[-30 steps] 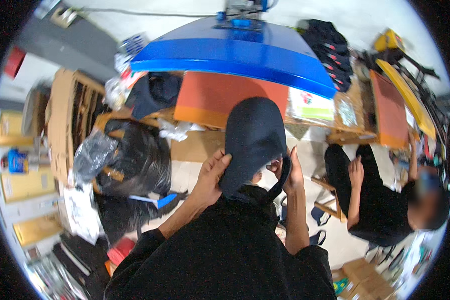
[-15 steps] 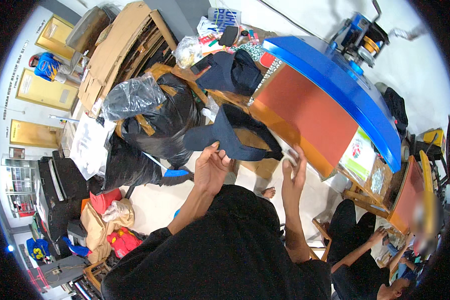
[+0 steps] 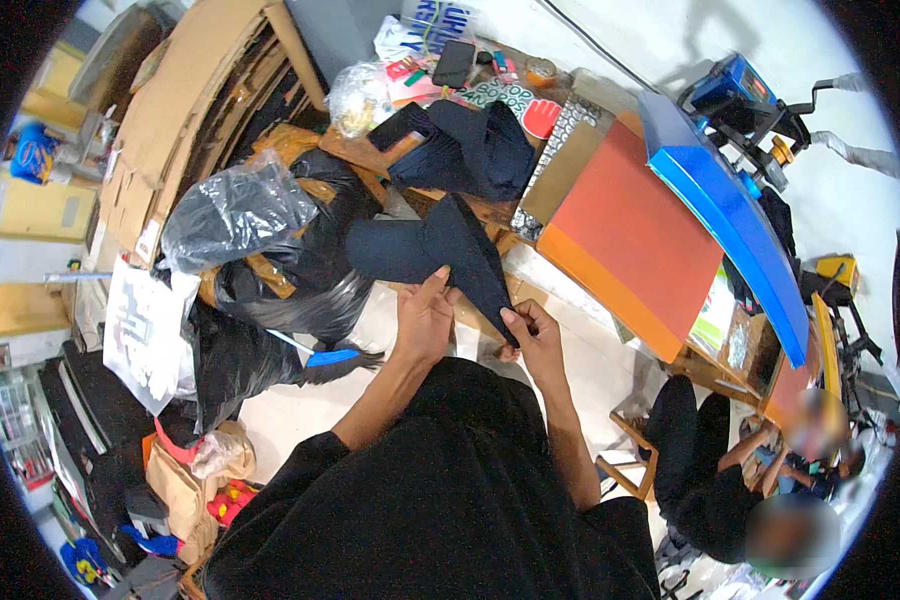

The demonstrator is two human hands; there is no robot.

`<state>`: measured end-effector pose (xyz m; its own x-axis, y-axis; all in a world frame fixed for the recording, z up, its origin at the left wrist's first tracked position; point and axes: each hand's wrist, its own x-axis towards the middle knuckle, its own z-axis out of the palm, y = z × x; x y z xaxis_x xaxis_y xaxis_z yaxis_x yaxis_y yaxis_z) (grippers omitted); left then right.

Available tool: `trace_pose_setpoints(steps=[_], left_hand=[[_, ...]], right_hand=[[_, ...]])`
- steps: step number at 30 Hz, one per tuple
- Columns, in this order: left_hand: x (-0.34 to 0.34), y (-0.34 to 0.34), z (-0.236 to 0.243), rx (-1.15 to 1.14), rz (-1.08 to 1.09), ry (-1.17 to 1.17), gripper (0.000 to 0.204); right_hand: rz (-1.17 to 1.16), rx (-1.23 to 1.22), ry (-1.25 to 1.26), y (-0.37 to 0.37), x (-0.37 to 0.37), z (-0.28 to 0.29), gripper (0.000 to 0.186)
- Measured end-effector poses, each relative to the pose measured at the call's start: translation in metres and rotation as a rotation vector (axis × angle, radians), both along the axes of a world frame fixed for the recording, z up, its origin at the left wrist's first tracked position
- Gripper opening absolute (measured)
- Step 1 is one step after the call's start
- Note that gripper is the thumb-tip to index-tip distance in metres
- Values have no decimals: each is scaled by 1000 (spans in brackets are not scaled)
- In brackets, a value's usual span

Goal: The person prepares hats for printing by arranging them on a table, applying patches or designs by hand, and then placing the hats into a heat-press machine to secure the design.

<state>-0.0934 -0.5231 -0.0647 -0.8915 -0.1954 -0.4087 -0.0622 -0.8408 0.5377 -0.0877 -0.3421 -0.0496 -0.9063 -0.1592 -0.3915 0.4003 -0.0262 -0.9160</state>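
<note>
A dark navy cap [image 3: 460, 262] hangs in front of me, its brim out to the left and its crown flattened toward the right. My left hand [image 3: 425, 322] pinches the lower edge by the brim between thumb and fingers. With thumb and fingertips my right hand [image 3: 532, 335] grips the narrow back end. The inside of the cap is hidden. Beyond it, more dark caps [image 3: 480, 150] lie piled on the wooden bench [image 3: 450, 208]. To the right of them is a flat red-orange pad [image 3: 630, 230] under the raised blue plate of a press [image 3: 735, 235].
Stuffed black plastic bags [image 3: 320, 235] stand at left, beside stacked cardboard [image 3: 185, 110]. Phones, a clear bag [image 3: 360, 98] and small items crowd the bench's back. A person in black [image 3: 715, 480] sits low at right; another is at far left. A blue-headed broom [image 3: 332, 357] leans by the bags.
My right hand has moved left and now grips the cap's back end. The cap, which hung spread in a loop, is now folded flat. The view has shifted a little.
</note>
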Motion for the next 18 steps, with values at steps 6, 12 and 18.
trace_pose_setpoints(steps=[6, 12, 18], left_hand=[[-30, 20, -32, 128, -167, 38, 29], [-67, 46, -10, -94, -283, 126, 35], [-139, 89, -70, -498, -297, 109, 41]], right_hand=[[-146, 4, 28, -9, -10, -21, 22], [-268, 77, 23, -1, -23, -26, 19], [-517, 72, 93, 27, -45, -65, 15]])
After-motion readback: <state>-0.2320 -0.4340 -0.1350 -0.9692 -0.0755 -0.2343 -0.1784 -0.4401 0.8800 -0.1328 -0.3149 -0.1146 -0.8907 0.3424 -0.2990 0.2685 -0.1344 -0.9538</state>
